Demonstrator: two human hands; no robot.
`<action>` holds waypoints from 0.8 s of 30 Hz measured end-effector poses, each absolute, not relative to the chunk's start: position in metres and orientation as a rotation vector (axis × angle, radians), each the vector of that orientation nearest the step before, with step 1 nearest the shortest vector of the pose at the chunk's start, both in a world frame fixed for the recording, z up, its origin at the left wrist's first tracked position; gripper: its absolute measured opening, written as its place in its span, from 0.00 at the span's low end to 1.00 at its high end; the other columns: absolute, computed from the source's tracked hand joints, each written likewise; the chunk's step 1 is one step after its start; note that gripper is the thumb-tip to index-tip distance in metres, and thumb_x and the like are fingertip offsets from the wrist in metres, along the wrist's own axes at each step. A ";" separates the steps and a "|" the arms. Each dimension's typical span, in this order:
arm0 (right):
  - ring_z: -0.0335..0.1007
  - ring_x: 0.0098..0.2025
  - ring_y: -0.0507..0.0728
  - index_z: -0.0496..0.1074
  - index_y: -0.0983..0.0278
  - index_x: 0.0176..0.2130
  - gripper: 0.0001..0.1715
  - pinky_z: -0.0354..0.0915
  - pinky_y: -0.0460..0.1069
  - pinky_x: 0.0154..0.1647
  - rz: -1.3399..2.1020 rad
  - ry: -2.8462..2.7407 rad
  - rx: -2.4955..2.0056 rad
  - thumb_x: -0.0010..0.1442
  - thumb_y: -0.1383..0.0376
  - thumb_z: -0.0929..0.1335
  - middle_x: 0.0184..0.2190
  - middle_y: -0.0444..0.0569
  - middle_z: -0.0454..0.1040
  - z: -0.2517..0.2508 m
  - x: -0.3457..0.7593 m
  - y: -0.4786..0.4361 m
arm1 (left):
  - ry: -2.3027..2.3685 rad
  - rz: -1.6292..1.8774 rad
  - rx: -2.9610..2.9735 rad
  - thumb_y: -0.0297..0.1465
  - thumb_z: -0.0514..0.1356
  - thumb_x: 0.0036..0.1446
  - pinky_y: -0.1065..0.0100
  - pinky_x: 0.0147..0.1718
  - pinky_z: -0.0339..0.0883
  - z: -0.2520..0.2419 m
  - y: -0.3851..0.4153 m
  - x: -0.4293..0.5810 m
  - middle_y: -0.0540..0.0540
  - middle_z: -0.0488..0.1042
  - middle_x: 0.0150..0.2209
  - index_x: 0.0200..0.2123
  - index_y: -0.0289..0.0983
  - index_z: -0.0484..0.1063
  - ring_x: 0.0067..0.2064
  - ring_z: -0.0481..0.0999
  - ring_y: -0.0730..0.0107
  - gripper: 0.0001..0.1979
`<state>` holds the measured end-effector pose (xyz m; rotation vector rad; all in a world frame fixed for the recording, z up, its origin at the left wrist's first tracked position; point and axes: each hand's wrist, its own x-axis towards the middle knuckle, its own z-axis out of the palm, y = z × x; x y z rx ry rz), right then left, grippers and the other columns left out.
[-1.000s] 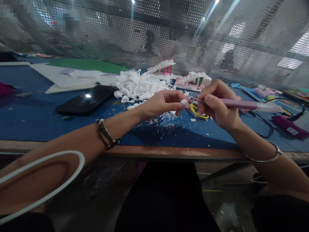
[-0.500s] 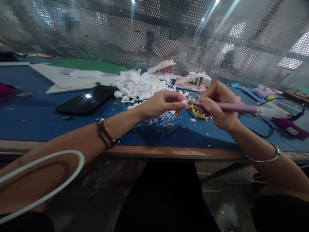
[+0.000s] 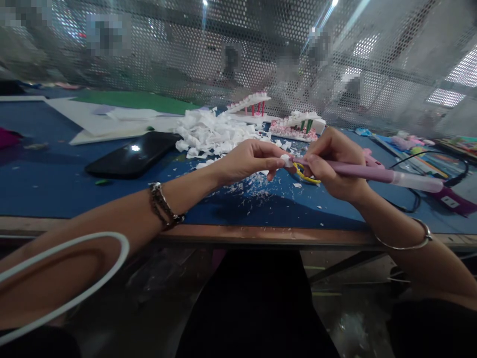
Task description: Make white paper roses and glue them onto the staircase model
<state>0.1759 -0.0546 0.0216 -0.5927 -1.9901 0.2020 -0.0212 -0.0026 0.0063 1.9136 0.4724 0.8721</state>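
My left hand is closed, pinching a small white piece between thumb and fingertips. A mauve pen with a translucent rear end lies in my right hand, its fingers wrapped near the tip. That tip meets the white piece or sits right beside it; I cannot tell which. Below the two hands a yellow loop rests on the table, partly covered by my right hand. White shreds are scattered on the blue surface under my left hand.
Behind my hands rises a heap of white scraps. A dark phone lies to its left. Two small white models with pink and green posts stand at the back. On the right are a black cable and a purple object.
The pen's rear end has swung slightly downward in my right hand. Its tip and the white piece stay together, and my left hand has hardly moved.
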 end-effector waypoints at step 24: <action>0.59 0.21 0.49 0.63 0.60 0.26 0.08 0.57 0.48 0.21 0.071 -2.002 -0.661 0.56 0.64 0.66 0.20 0.42 0.65 0.022 0.177 -0.059 | 0.439 0.838 1.927 0.40 0.66 0.46 0.77 0.22 0.63 0.009 -0.004 -0.019 0.46 0.78 0.31 0.29 0.34 0.73 0.22 0.68 0.82 0.14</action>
